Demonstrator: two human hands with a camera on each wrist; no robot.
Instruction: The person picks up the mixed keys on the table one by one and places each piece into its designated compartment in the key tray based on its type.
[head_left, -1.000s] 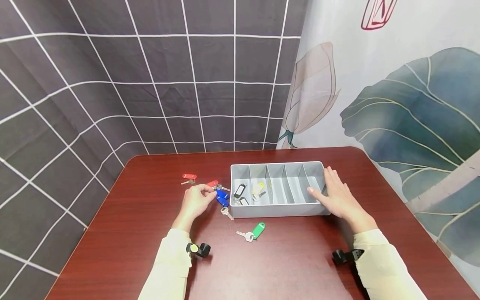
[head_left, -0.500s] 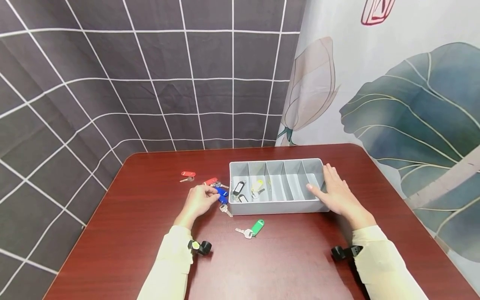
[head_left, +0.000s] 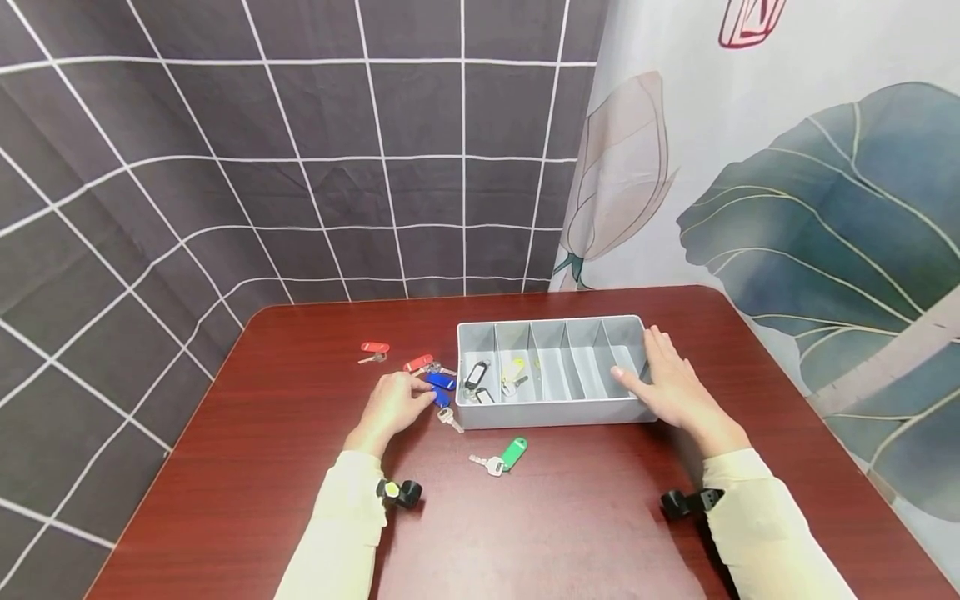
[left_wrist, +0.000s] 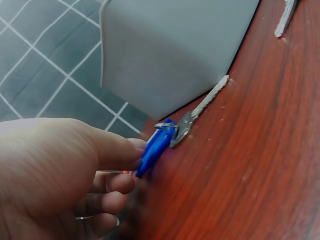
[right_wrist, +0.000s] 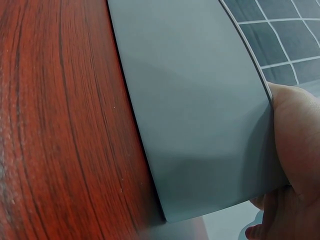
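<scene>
My left hand [head_left: 396, 408] pinches a blue key tag [left_wrist: 156, 149] between thumb and finger, low over the table. Its ring and silver key [left_wrist: 207, 102] point along the front left corner of the grey divided tray [head_left: 555, 413]. A second blue key tag [head_left: 442, 381] lies just behind it. At the tray's right end, my right hand [head_left: 678, 387] holds the wall, thumb over the rim and fingers along the outside. Black key tags [head_left: 476, 374] lie in the leftmost compartment, and a yellow key tag [head_left: 513, 369] with a key is in the second.
Red key tags [head_left: 418, 363] with keys lie left of the tray, another red tag [head_left: 375, 347] farther left. In front is a green key tag [head_left: 514, 454] with a key [head_left: 487, 464]. A tiled-pattern cloth [head_left: 420, 192] hangs behind the dark red table [head_left: 270, 417].
My left hand has shifted slightly, and the blue tag at its fingertips now sits a little apart from the other blue tag. The right hand has stayed on the tray.
</scene>
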